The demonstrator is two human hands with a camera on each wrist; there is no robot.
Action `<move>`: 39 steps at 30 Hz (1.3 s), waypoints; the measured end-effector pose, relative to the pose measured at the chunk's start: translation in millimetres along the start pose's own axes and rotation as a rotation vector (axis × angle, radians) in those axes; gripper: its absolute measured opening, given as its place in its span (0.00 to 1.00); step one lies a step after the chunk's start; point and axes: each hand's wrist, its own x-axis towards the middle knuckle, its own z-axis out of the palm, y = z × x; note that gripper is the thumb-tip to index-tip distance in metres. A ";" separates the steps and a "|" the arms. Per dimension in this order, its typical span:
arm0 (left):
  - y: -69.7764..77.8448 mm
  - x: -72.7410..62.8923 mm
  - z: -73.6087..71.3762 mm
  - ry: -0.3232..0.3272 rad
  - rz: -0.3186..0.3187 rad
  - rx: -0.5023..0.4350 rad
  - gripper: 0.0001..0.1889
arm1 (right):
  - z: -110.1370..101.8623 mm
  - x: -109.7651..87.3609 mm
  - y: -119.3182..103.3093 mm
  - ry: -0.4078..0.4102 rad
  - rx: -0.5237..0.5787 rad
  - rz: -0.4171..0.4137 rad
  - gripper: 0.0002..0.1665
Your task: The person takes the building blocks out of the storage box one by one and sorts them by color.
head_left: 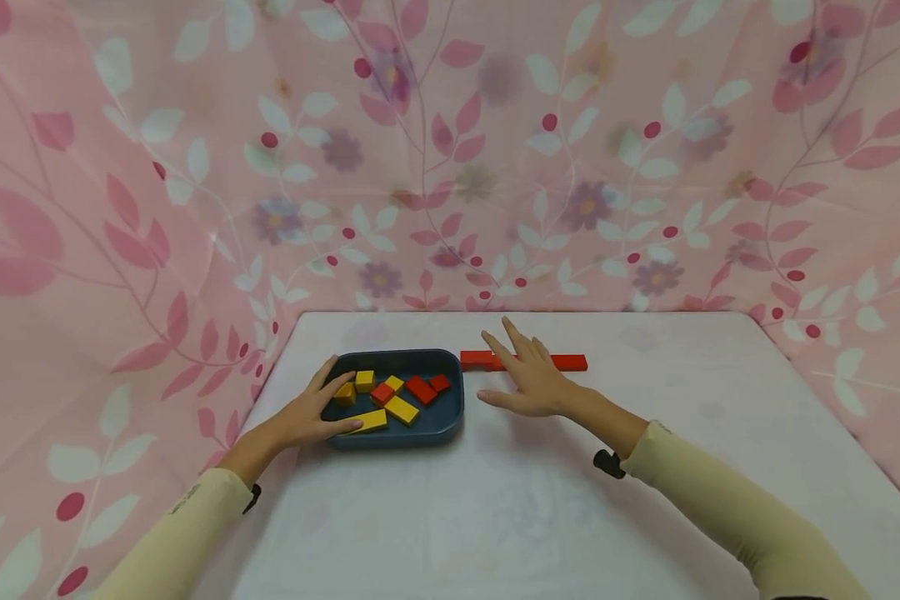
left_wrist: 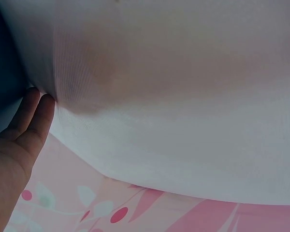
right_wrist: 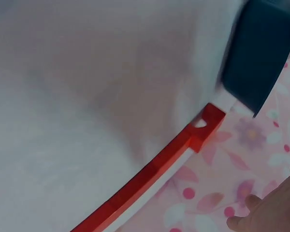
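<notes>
A dark blue tray (head_left: 453, 417) holds several red and yellow wooden blocks. My left hand (head_left: 303, 417) grips its left end, with thumb and index finger over the rim and other fingers along the outside. In the left wrist view, two fingers (left_wrist: 41, 118) lie against the tray's outer wall (left_wrist: 5, 63). My right hand (head_left: 532, 383) hovers right of the tray, fingers spread, holding nothing. Behind it, red blocks (head_left: 570, 362) stand in a line, partly hidden by the hand. The block nearest the tray, a red block with a rounded notch (right_wrist: 212, 118), shows in the right wrist view.
Inside the tray are a yellow long block (head_left: 371, 421), a yellow cube (head_left: 364, 382) and a red block (head_left: 422, 390), among others. A white cloth (head_left: 495, 517) covers the table. Pink floral fabric (head_left: 450, 167) hangs behind and at the sides.
</notes>
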 end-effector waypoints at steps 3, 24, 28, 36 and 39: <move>-0.2 0.4 -0.3 0.000 0.005 -0.001 0.50 | 1.9 6.6 -13.9 -0.031 0.029 -0.018 0.57; -1.5 0.5 0.2 -0.007 -0.014 0.002 0.50 | 34.6 62.5 -70.4 -0.165 0.332 -0.119 0.46; -2.1 -0.7 1.8 -0.008 -0.022 -0.001 0.50 | 47.9 77.0 -80.5 -0.191 0.253 -0.078 0.42; 1.9 0.0 1.8 -0.008 -0.014 -0.004 0.50 | 65.3 93.0 -83.4 -0.187 0.216 0.109 0.39; 3.0 -1.0 -0.4 -0.004 -0.016 -0.001 0.50 | 69.5 97.2 -86.5 -0.185 0.197 0.158 0.38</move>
